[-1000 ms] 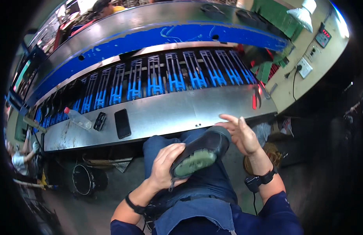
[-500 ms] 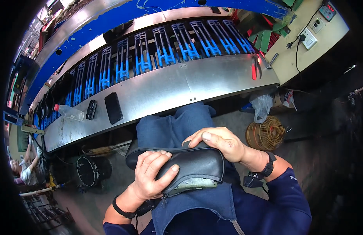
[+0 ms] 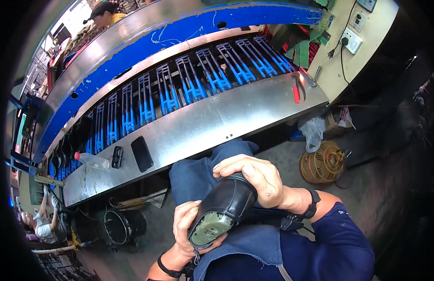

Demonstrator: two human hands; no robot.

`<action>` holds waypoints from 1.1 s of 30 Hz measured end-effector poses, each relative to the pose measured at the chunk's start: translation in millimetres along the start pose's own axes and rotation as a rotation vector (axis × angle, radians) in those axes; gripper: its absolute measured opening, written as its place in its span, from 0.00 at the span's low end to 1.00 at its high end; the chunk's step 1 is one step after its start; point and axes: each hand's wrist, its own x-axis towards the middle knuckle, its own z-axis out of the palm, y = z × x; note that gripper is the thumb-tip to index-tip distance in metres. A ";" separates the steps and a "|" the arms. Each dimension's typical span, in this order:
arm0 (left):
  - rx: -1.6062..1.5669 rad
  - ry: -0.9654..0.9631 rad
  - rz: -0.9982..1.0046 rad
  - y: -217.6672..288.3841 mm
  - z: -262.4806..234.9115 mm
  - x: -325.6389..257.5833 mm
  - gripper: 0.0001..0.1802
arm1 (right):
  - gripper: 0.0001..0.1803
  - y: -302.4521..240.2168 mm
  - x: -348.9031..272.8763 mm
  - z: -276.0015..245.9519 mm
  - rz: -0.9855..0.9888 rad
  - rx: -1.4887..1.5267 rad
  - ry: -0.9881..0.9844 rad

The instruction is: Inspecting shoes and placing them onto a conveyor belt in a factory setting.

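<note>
A black leather shoe upper (image 3: 232, 197) sits over a green shoe last (image 3: 211, 227), above my lap. The last's worn green end shows at the opening and faces me. My left hand (image 3: 184, 230) grips the lower left side, fingers along the edge and thumb beneath the green end. My right hand (image 3: 263, 181) wraps over the far right end, its fingers bent round the leather. What lies under its fingertips is hidden. A blue apron (image 3: 245, 246) covers my lap beneath the shoe.
Ahead runs a metal-edged bench (image 3: 193, 126) with a row of blue racks (image 3: 191, 84). On it lie a phone (image 3: 142, 153), a plastic bottle (image 3: 92, 160) and red-handled pincers (image 3: 297, 91). A black bucket (image 3: 117, 227) and a wicker basket (image 3: 323, 161) stand on the floor. Another person (image 3: 44, 227) works far left.
The shoe has been turned from lying sideways to pointing away, its green end now facing me. My left hand has shifted to its lower side. The view has tilted, bringing another person into sight beyond the bench.
</note>
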 end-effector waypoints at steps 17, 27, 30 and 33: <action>-0.868 0.317 -1.260 -231.2 51.8 108.0 0.27 | 0.22 200.0 -47.3 -95.3 0.732 -0.101 0.455; 0.415 0.332 -0.898 -629.1 -46.5 195.3 0.49 | 0.13 268.4 44.2 -261.1 0.669 -0.284 0.686; 0.617 0.189 -0.955 -685.3 -17.3 155.0 0.52 | 0.12 302.5 77.0 -284.6 0.557 -0.300 0.581; 0.948 0.046 -0.946 -656.2 -3.4 163.3 0.48 | 0.11 334.9 102.8 -301.7 0.447 -0.372 0.482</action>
